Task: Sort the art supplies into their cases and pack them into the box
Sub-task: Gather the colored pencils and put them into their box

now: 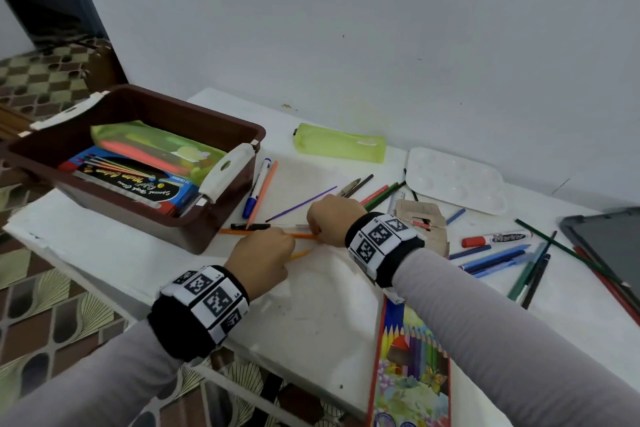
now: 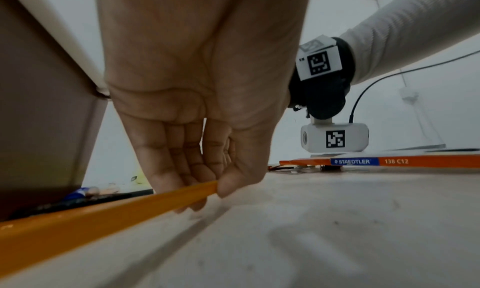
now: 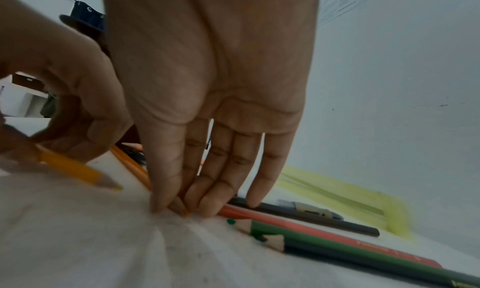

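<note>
grey sleeves and marker-covered wristbands fill the bottom of the head view, both arms reaching onto the white table (image 1: 322,322). left hand (image 1: 260,259) sits knuckles up near the table's front, its fingers curled round a yellow pencil (image 1: 300,254); from the left wrist view that pencil (image 2: 103,216) runs between thumb and fingertips, pinched at its end, low over the table. right hand (image 1: 333,215) is just beyond and to the right of the left one, fingers pointing down. in the right wrist view its fingertips (image 3: 207,208) are bunched on the point of an orange pencil (image 3: 131,167) that lies flat on the table, thumb and first fingers closing on it; the little finger rests against a dark pencil (image 3: 324,220) behind. whether the orange pencil is lifted at all i cannot tell.

brown box (image 1: 221,135) stands at the table's left, holding a green pouch (image 1: 152,146) and a blue watercolour set (image 1: 131,180). a second green pencil case (image 1: 341,143) lies by the wall, well apart from the hands. a coloured pencil carton (image 1: 412,367) lies under the right forearm, at the table's front edge. loose pencils and pens are scattered right of the hands, with a red-capped marker (image 1: 495,238) and a white palette (image 1: 457,180) beyond them.
</note>
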